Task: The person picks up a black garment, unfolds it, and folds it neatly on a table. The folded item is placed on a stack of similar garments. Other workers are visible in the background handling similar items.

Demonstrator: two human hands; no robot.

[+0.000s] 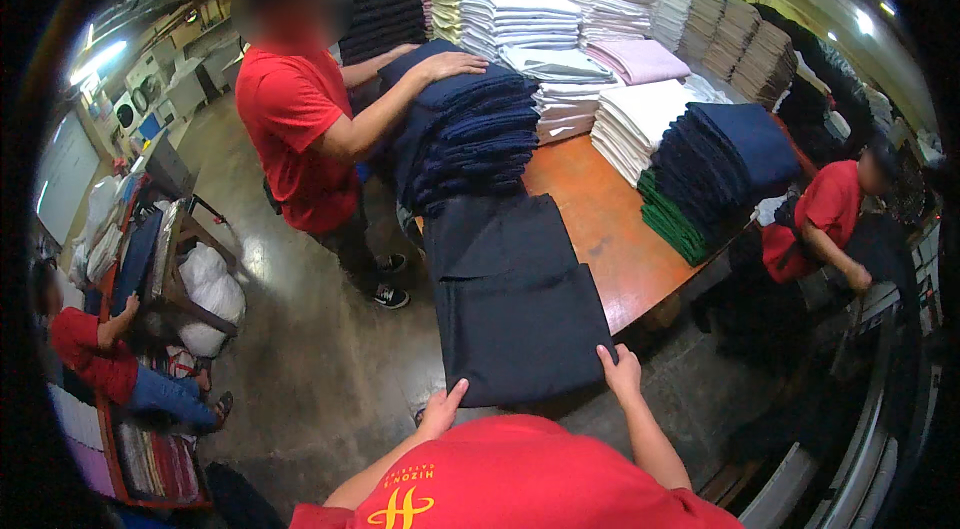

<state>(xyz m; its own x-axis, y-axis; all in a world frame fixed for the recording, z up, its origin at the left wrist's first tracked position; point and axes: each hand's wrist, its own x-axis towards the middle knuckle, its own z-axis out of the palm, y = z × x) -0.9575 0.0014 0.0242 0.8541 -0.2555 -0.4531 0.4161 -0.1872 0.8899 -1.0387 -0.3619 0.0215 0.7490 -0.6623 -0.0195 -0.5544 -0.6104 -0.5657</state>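
A black folded cloth (525, 334) stretches from the table's near edge towards me, its near corners between my hands. My left hand (444, 409) grips the lower left corner, thumb on top. At the right corner my right hand (621, 368) pinches the edge, thumb on top. The far end of the cloth lies against a tall stack of dark blue folded cloths (472, 131). Another black fold (499, 236) shows above the near panel. The fingers beneath the cloth are hidden.
A co-worker (300, 116) at the left rests both hands on the blue stack. The orange tabletop (592, 214) bears white stacks (637, 124), a navy stack (720, 146) and green cloths (671, 221). Another person (825, 214) stands right; one sits (97, 356) at a shelf left.
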